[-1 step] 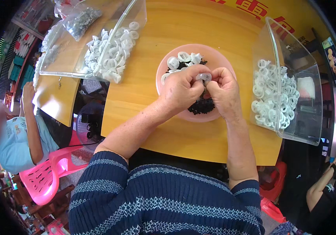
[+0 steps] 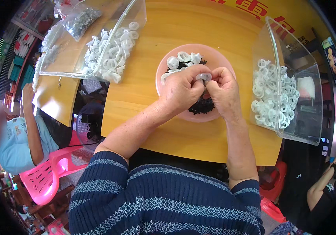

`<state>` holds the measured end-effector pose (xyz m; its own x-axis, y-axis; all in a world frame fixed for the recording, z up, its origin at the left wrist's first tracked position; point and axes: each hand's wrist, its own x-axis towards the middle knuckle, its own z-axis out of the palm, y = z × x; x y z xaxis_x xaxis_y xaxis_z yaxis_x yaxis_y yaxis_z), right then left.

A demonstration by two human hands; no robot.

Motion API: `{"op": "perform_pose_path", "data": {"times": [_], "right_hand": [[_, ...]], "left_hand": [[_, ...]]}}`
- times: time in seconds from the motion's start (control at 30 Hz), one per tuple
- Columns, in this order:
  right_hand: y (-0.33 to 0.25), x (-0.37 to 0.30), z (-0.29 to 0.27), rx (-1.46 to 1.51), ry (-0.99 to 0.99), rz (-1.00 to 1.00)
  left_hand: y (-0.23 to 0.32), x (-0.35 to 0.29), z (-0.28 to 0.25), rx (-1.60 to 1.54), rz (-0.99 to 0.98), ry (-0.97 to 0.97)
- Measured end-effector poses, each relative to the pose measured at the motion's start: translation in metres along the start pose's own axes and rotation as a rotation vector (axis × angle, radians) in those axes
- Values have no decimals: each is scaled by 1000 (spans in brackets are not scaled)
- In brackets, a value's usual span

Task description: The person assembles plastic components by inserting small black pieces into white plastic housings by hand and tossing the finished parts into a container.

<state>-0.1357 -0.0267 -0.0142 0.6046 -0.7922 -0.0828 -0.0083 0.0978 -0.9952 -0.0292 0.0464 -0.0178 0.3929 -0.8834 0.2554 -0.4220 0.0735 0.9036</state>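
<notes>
Over a round pink plate point(image 2: 219, 58), my two hands meet fingertip to fingertip. My left hand point(image 2: 180, 89) is closed, its thumb and index finger pinching a small white plastic ring-shaped part point(image 2: 203, 76). My right hand point(image 2: 226, 93) is closed on the same part from the other side; whether a smaller piece is also in its fingertips is hidden. Below the hands, a heap of small black pieces point(image 2: 201, 107) lies on the plate. Several more white ring-shaped parts point(image 2: 184, 57) rest at the plate's far left side, partly covered by my left hand.
Clear plastic bins of white parts stand at left point(image 2: 111, 53) and right point(image 2: 274, 98) on the yellow wooden table point(image 2: 152, 135). The left bin also holds a bag of small pieces point(image 2: 81, 21). One person sits at left by a pink chair point(image 2: 44, 180); another's arm point(image 2: 326, 180) shows at right.
</notes>
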Motion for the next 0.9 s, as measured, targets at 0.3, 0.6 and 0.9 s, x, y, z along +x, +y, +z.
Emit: {"op": "perform_pose_path", "data": {"times": [0.3, 0.6, 0.9], "right_hand": [[-11, -2, -6, 584, -116, 233], [-18, -11, -7, -475, 19, -536], [-15, -10, -7, -753, -17, -790]], "left_hand": [[-1, 15, -29, -710, -368, -306], [0, 14, -38, -1004, -530, -403], [-1, 14, -37, -853, -562, -494]]}}
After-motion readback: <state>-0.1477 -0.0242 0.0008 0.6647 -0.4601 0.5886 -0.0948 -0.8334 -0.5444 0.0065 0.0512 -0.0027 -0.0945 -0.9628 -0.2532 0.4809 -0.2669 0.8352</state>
